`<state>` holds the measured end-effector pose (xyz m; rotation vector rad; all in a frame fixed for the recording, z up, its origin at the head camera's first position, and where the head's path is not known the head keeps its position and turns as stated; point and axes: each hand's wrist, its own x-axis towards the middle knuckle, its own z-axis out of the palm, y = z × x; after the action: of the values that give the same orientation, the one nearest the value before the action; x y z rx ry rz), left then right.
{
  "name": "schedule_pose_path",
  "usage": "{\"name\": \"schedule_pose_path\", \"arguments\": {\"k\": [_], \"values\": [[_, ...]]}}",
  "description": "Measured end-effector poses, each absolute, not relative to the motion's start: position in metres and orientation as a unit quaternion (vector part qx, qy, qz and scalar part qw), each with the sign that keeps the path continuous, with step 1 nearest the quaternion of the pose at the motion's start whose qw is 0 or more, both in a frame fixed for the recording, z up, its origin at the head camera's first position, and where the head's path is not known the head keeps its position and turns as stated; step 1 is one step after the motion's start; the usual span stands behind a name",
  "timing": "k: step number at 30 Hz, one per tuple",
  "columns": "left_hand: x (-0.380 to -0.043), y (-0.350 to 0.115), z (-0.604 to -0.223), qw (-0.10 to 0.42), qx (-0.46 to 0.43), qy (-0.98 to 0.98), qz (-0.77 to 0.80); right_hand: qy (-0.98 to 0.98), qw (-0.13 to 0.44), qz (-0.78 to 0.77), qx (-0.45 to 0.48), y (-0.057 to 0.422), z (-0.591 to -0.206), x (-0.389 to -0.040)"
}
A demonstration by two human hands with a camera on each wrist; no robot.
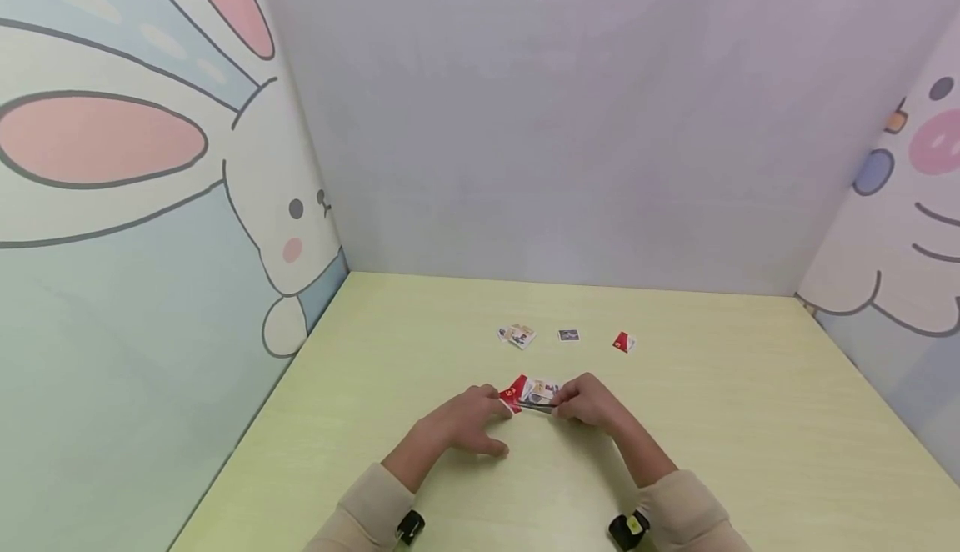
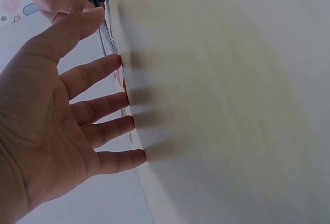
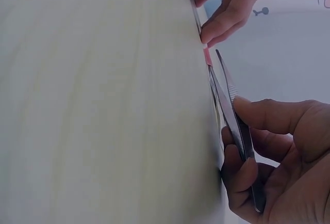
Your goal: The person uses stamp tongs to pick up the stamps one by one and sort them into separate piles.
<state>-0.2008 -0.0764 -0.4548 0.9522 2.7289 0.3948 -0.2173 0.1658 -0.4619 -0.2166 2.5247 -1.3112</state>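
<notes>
Low in the head view's centre, the left hand (image 1: 471, 421) is spread, fingertips down at the left edge of a red card (image 1: 514, 393). A pale card (image 1: 543, 389) lies just right of that, then the right hand (image 1: 590, 402), pinching tweezers (image 3: 245, 139) whose parted tips point left, beside the red card.

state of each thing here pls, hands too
tweezers: tips apart, held
right hand: pinching the tweezers
left hand: spread, gripping nothing
near red-and-white piece: lying at the left fingertips
near picture pieces: lying between the hands
far picture pieces: loosely overlapping
dark picture piece: lying alone
far red-and-white piece: lying apart, untouched
</notes>
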Motion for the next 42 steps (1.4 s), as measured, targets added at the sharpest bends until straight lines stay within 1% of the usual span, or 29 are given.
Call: {"name": "schedule_pose_path", "arguments": {"k": [10,32,42], "values": [[-0.202,-0.076,-0.458,0.107,0.328,0.930,0.123,0.871,0.140,-0.458,-0.108,0.164,-0.462,-0.217],[-0.194,-0.078,-0.450,0.100,0.306,0.940,0.110,0.857,0.138,-0.484,-0.108,0.171,-0.459,-0.211],[-0.192,-0.078,-0.447,0.104,0.301,0.940,0.125,0.859,0.133,-0.488,-0.086,0.174,-0.457,-0.209]]}}
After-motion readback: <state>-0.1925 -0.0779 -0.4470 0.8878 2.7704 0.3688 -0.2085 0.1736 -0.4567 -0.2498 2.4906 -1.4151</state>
